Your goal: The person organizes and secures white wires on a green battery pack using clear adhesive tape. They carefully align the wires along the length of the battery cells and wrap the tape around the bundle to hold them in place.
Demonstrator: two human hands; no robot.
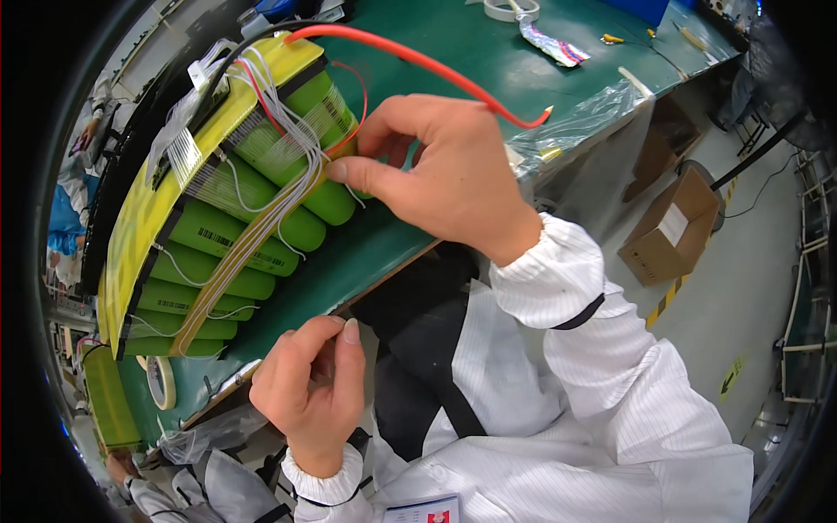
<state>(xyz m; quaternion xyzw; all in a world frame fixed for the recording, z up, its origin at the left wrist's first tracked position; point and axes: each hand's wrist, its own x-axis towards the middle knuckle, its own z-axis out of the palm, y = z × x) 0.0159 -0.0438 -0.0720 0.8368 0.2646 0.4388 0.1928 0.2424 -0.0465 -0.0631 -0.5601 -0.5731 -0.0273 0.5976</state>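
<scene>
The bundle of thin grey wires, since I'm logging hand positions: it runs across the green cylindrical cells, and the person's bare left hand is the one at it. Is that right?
Not quite: the head view shows the bare right hand at the bundle of thin grey wires, not the left hand. The bundle does run across the green cylindrical cells.

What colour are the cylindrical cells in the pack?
Green cylindrical cells, best seen in the head view.

We look down from head height through one fisheye camera. The green bench (436, 24) lies close below us; the floor (754, 288) shows farther off, rightward.
</scene>
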